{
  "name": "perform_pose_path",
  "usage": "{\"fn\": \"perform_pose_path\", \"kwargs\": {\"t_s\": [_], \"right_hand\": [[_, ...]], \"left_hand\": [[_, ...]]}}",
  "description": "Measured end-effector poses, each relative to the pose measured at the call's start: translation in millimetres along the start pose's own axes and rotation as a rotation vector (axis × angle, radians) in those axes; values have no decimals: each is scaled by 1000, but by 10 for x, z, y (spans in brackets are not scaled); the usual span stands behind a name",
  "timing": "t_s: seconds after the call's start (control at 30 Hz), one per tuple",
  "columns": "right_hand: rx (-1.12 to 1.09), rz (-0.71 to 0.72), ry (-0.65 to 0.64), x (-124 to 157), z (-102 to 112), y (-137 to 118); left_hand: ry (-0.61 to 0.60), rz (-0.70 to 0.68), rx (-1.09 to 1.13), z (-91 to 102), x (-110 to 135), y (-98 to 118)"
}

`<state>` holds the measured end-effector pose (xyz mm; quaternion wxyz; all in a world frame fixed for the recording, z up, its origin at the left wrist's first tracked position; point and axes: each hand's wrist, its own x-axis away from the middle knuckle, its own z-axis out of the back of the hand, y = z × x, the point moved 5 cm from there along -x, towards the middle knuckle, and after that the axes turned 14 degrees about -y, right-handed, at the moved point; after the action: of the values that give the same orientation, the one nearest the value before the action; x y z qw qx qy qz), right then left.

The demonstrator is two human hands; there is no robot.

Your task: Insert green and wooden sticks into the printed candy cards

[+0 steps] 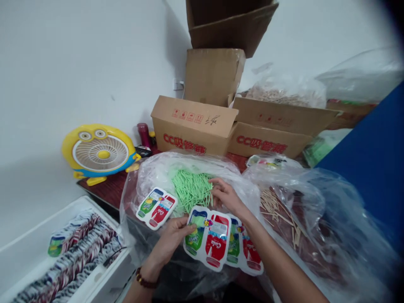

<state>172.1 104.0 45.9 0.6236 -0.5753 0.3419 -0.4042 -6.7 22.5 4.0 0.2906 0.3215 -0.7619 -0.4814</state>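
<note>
My left hand pinches the left edge of a flat packet printed with a green Sprite bottle and a red Cola bottle. A second packet of the same kind lies partly behind it, below my right forearm. My right hand is at the right edge of a pile of thin green sticks, its fingers bent together at the sticks. Whether a stick is between those fingertips is hard to see. Left of the pile, another packet rests on the clear plastic bag.
A white foam box at lower left holds rows of packets. Behind it stands a yellow fan. Cardboard boxes line the back. Pale sticks lie in plastic at right, near a blue panel.
</note>
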Motion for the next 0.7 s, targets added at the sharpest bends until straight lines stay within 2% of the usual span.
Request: {"fn": "perform_pose_path", "kwargs": {"t_s": [0.1,0.23,0.37,0.5,0.7], "right_hand": [[-135,96,95,239,108,-192],[-143,191,211,466,186,-351],[-95,209,224,594,172,-390],[-101,206,179,677,134,-369],[-51,193,170,805,179,-210]], "left_hand": [[-53,15,-38,-146,-83,2],[-91,17,-48,-295,-154,-3],[-103,23,-28,-393,-184,-11],[-125,34,-11,-481,-212,-13],[-115,52,44,-613,-272,-56]]}}
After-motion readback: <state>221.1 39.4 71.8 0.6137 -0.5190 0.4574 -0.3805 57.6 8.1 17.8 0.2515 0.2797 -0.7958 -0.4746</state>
